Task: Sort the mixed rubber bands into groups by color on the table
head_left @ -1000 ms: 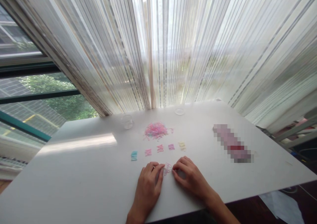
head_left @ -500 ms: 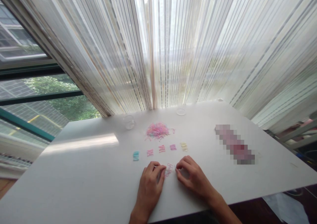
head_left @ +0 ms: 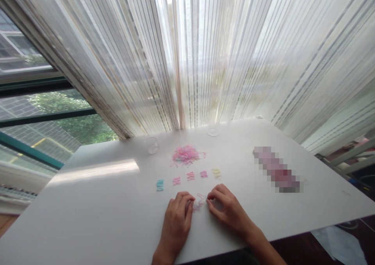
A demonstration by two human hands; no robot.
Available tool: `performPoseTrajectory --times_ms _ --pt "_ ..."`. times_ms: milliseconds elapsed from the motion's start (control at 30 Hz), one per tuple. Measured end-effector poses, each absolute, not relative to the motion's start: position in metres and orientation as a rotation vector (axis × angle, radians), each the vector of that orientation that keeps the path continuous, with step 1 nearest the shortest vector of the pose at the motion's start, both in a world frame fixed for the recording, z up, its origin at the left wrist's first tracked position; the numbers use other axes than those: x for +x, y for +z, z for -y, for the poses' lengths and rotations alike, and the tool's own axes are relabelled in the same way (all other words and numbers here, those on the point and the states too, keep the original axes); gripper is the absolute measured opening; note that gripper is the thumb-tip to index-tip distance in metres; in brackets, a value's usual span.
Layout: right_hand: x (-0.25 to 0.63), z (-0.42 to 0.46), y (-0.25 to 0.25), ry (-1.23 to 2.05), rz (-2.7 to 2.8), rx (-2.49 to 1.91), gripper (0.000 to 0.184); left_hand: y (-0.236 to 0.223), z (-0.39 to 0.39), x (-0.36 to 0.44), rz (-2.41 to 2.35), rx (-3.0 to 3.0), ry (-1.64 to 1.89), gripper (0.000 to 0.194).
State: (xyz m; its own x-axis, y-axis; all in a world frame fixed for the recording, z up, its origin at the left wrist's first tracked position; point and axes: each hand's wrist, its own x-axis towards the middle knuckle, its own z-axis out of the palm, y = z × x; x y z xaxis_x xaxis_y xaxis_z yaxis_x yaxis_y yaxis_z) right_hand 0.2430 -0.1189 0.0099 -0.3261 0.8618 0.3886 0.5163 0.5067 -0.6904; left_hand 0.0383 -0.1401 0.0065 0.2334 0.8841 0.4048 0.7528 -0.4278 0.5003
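Note:
On the white table lies a small loose cluster of pink and pale rubber bands (head_left: 199, 203), between my two hands. My left hand (head_left: 178, 214) rests at its left edge with thumb and fingertips pinched together; whatever they grip is hidden. From the right side, my right hand (head_left: 227, 206) pinches what looks like a pale greenish rubber band at its fingertips. Beyond my hands runs a row of small sorted groups: teal bands (head_left: 159, 185), pink bands (head_left: 176, 181), coral-pink bands (head_left: 190, 176), purple bands (head_left: 203, 174) and yellow bands (head_left: 216, 173).
A large mixed heap of rubber bands (head_left: 186, 154) lies behind the row. Two clear round containers or lids, one on the left (head_left: 152, 145) and one on the right (head_left: 213, 131), are near the curtain (head_left: 199, 61). A pixelated object (head_left: 277, 171) lies at right.
My hands stay almost in place, both still pinched beside the small cluster, whose bands have shifted slightly. The view has moved a little.

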Motion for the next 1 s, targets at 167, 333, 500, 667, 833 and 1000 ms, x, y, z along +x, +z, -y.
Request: performPoseTrajectory --times_ms 167,333,500,667,833,1000 --pt "0.2431 0.1188 0.0115 0.580 1.996 -1.121 0.012 0.0042 0.1402 0.0364 -1.553 2.231 1.013 0.018" --pt "0.2430 0.1192 0.0128 0.587 2.003 -1.121 0.014 0.0030 0.1401 0.0360 -1.535 2.189 1.012 0.016" --pt "0.2429 0.1197 0.0131 0.535 2.053 -1.113 0.013 0.0061 0.1412 0.0365 -1.524 2.176 0.983 0.019" --pt "0.2422 0.1203 0.0106 0.512 2.054 -1.052 0.022 0.0088 0.1419 0.0373 -1.475 2.211 0.966 0.020" --pt "0.2407 0.1210 0.0087 0.494 2.080 -1.027 0.017 0.0091 0.1430 0.0375 -1.425 2.253 0.967 0.018" --pt "0.2404 0.1208 0.0082 0.497 2.076 -1.026 0.012 0.0091 0.1439 0.0366 -1.403 2.261 0.975 0.014"
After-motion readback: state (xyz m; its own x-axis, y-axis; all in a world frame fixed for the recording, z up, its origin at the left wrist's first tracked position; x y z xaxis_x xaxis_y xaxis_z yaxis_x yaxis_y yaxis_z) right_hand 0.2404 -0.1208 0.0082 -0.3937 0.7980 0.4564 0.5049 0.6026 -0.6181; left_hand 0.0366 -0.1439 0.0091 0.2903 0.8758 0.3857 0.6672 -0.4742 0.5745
